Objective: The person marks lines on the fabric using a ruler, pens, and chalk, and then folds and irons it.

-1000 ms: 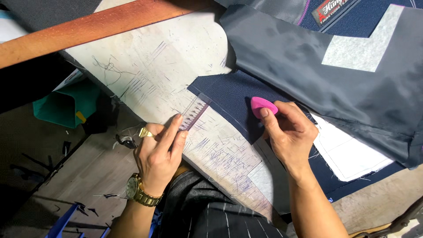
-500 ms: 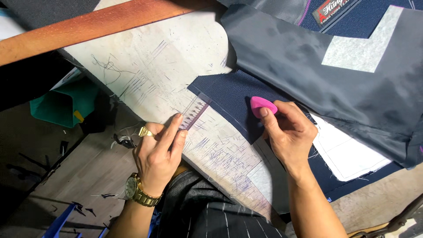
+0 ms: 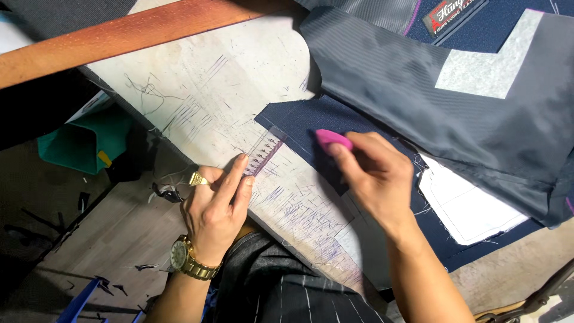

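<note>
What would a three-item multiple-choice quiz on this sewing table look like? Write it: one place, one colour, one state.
1. Where does the clear ruler lie?
A. on the floor
B. at the navy cloth's edge, under the left hand
C. on the grey lining

2. What colour is the chalk?
A. pink
B. white
C. yellow

3. How is the chalk held?
A. lying loose
B. pinched in the right hand
C. under the ruler

Answers: B, left fingers press it there; A, bright pink; B, fingertips grip it on the cloth.
</note>
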